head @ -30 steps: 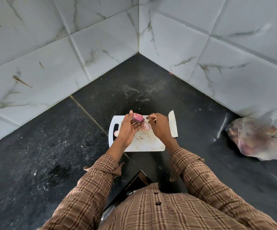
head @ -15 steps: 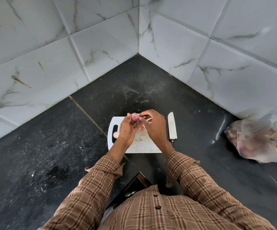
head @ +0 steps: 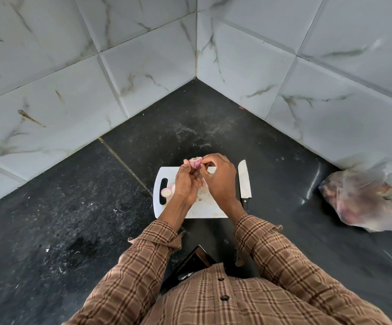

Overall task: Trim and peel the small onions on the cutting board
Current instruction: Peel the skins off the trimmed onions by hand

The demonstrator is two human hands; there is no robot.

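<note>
Closest to me are the person's brown plaid sleeves (head: 143, 261), both forearms reaching forward over the dark stone table (head: 73, 207). Just beyond the cuffs lies the white cutting board (head: 204, 211), its handle slot on the left. The left hand (head: 186, 184) is raised above the board, its grip closed around a small pink onion (head: 195, 162) held at the fingertips. The right hand (head: 220, 179) meets it from the other side, thumb and forefinger pinched narrowly on the onion's top edge. A second onion (head: 166, 191), cut end showing, rests on the board next to the slot, partly behind the left wrist. A knife (head: 244, 181) lies just beside the board's right edge, blade pointing away. Well off to the right, a clear plastic bag (head: 363, 195) of onions sits against the marbled wall tiles (head: 143, 73), which meet in a corner farther back.
</note>
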